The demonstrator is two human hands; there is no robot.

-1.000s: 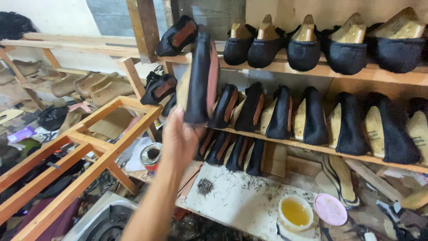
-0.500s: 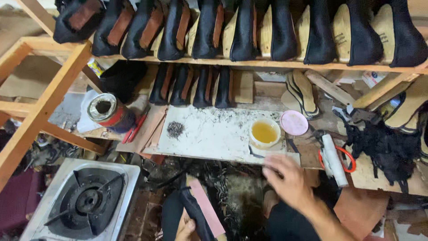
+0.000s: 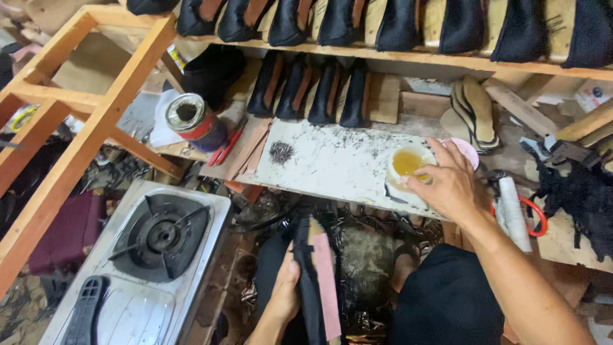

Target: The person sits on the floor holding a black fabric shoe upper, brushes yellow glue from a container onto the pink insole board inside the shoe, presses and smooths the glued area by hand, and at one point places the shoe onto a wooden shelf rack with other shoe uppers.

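My left hand (image 3: 285, 295) grips a black shoe upper on a last with a pink sole (image 3: 317, 281), held upright low between my knees. My right hand (image 3: 449, 185) reaches to the white board (image 3: 332, 163) and its fingers touch the rim of a small white cup of yellow glue (image 3: 407, 166). A pink lid (image 3: 471, 152) lies just behind that hand. A little heap of small tacks (image 3: 281, 152) sits on the board's left part.
A gas stove (image 3: 153, 246) stands at lower left. A wooden frame (image 3: 83, 105) crosses the left. A tin can (image 3: 191, 121) and red pliers (image 3: 223, 147) lie by the board. Wooden shelves hold rows of black shoes (image 3: 306, 89). A white tube (image 3: 514, 207) and black scraps (image 3: 584, 191) are at right.
The view dropped from the shelf to the bench. My left hand brought the black shoe down from the shelf to my lap. My right hand moved forward to the glue cup.
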